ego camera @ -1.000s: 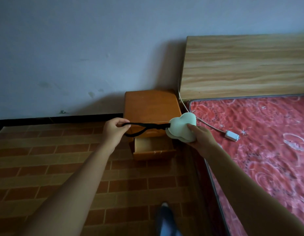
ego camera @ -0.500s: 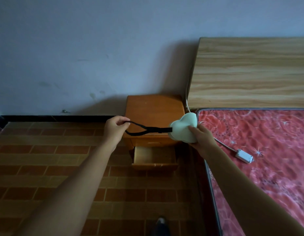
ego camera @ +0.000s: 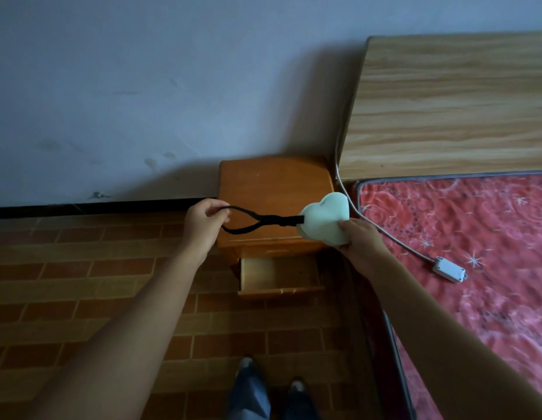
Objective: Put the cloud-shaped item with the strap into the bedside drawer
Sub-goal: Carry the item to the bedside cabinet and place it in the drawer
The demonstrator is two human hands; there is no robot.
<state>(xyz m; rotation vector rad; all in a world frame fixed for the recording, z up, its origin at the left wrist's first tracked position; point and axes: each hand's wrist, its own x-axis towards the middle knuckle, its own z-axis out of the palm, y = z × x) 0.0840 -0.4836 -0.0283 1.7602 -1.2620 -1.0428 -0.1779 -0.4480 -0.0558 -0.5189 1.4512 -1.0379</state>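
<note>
A pale green cloud-shaped item [ego camera: 324,216] is held in the air over the front of the orange bedside cabinet [ego camera: 275,189]. My right hand [ego camera: 359,241] grips its lower right side. Its black strap [ego camera: 257,221] runs out to the left as a loop, and my left hand [ego camera: 203,222] pinches the loop's end, pulling it taut. Below both hands the cabinet's drawer [ego camera: 278,275] is pulled out, its light wooden inside showing with nothing visible in it.
A bed with a red patterned mattress [ego camera: 475,253] and a wooden headboard [ego camera: 445,104] stands right of the cabinet. A white cable with a switch box [ego camera: 448,269] lies on the mattress. The floor [ego camera: 81,283] is brick-patterned; my feet [ego camera: 263,392] show at the bottom.
The view has pulled back and tilted, so the cabinet and drawer sit lower in frame. Both hands keep their hold, the strap stays stretched between them, and the item remains above the cabinet front.
</note>
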